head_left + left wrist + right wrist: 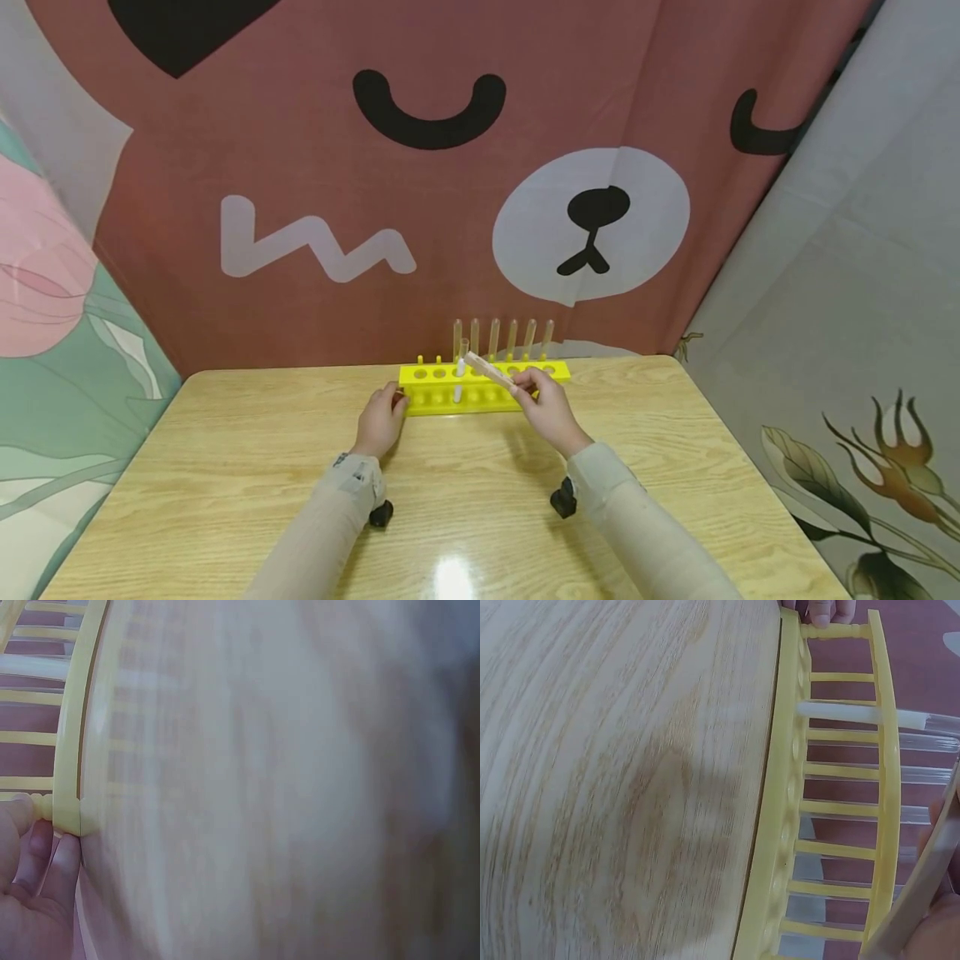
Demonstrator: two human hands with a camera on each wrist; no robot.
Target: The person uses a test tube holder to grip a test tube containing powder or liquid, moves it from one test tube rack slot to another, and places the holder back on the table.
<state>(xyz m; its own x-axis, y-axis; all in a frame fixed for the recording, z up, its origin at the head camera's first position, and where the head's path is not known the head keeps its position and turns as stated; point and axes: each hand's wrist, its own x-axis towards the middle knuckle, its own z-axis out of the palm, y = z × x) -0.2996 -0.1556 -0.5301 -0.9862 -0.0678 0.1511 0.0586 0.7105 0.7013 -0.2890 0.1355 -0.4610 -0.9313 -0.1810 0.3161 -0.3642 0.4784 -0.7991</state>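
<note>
A yellow test tube rack [487,409] stands near the table's back edge. My left hand [380,421] grips its left end post, thumb and fingers about it in the left wrist view. In the third hole from the left stands a test tube [847,712] with white contents, upright in the rack. My right hand [546,408] holds a wooden test tube clamp [491,372] slanting up to the left over the rack. The clamp's far tip is right at this tube's upper part. In the right wrist view the clamp crosses the lower right corner, partly covering the right fingers.
Several clear test tubes [494,337] sit upside down on pegs along the rack's back row; two pegs at left [429,360] are bare. The wooden table [450,500] reaches back to a curtain [315,317] with a bear print. Side curtains hang left and right.
</note>
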